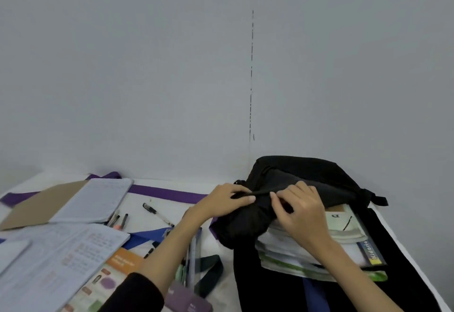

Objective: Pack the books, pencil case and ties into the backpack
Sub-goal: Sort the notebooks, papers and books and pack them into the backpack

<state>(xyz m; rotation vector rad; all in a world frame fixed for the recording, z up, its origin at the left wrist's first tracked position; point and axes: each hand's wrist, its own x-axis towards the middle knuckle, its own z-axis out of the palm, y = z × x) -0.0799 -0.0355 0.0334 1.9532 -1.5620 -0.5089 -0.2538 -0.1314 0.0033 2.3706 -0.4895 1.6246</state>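
Gripping a fold of black fabric at the backpack's (304, 176) opening, the left hand (228, 201) curls its fingers over the edge while the right hand (301, 209) pinches the same edge just beside it; the two hands sit close together, both clamped on the bag. Several books (344, 235) are stacked in its open mouth, at the right end of the white bench (177, 207). Left of the bag lie open notebooks (91, 198), loose pens (157, 213), a purple tie (167, 192), a blue tie (147, 235) and a clear pencil case (190, 262) under the left forearm.
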